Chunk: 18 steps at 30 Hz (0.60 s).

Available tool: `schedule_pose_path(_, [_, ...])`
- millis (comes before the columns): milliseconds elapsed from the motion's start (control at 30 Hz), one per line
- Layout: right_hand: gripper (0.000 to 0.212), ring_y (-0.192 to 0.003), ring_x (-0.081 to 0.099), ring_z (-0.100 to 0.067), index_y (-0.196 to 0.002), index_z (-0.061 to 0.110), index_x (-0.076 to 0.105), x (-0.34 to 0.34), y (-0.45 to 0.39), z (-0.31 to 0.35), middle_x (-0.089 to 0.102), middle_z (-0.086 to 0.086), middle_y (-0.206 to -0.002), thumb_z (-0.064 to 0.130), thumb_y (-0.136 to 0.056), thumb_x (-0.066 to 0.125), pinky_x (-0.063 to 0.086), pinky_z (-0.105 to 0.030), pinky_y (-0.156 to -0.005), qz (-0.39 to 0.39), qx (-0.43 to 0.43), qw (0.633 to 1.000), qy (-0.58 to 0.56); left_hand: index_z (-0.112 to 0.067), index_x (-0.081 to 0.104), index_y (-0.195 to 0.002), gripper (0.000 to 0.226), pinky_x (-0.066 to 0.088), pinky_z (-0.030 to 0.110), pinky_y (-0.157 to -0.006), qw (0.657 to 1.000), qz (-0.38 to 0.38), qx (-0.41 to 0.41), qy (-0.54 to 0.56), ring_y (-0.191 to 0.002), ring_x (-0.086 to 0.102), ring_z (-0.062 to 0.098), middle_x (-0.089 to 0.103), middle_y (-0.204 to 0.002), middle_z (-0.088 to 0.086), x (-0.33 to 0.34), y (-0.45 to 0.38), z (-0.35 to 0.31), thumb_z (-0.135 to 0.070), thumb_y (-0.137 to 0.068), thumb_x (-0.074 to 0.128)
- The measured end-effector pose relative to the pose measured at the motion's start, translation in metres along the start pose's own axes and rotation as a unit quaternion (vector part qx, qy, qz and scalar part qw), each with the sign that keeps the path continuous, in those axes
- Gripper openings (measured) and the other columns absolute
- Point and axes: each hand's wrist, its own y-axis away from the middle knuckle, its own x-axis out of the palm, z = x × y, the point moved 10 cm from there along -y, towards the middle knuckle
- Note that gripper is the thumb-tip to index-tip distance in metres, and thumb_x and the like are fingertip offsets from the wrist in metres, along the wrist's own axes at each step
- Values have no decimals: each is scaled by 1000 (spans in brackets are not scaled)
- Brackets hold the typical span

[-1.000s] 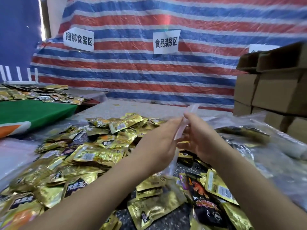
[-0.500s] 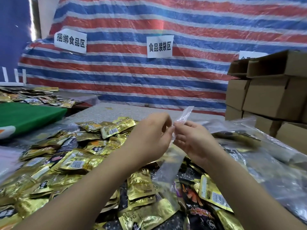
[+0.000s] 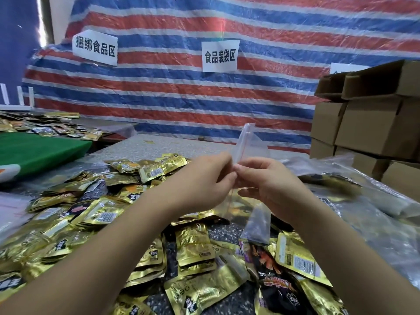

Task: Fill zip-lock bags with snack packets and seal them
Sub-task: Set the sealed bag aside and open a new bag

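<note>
Both hands, left point(image 3: 204, 178) and right point(image 3: 270, 180), grip pinching clear zip-lock bag point(image 3: 244, 144) mouth

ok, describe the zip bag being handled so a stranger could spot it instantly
Look above the pile of gold snack packets on the table. Left hand and right hand meet there, both pinching a clear zip-lock bag. It alone is held upright, empty, with a thin red line near its top.

Two bare forearms reach in from below; the left hand point(image 3: 202, 180) and right hand point(image 3: 270, 185) wear no gloves, rings or, seemingly, sleeves
</note>
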Motion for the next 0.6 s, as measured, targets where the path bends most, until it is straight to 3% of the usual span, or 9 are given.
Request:
schedule_pose_path(233, [29,-70,65,-15,-97,-1,73,7,2,-1,70,-10,-82,22,-80,70,53,-23,-62,60,13,998,18,-23,44,-66,44,31,25,-51,999,12,6,32,-53,38,7,46,-60,-10,0,4,-2,-61,-79,63])
schedule_pose_path(367, [28,-75,65,-18,-96,0,73,10,3,-2,70,-11,-82,22,-79,69,54,-24,-67,84,13,996,29,-17,49,-65,40,31,25,-50,999,21,-2,46,-52,36,7,45,-59,-9,-2,4,-1,-46,-83,71])
schedule_pose_path(600, [34,-81,69,-20,-101,-1,73,10,4,-2,73,-14,-91,26,-81,70,55,-26,-70,98,8,994,50,-15,64,-78,21,33,19,-48,997,61,9,37,-52,40,5,51,-62,-8,0,6,-1,-28,-94,64])
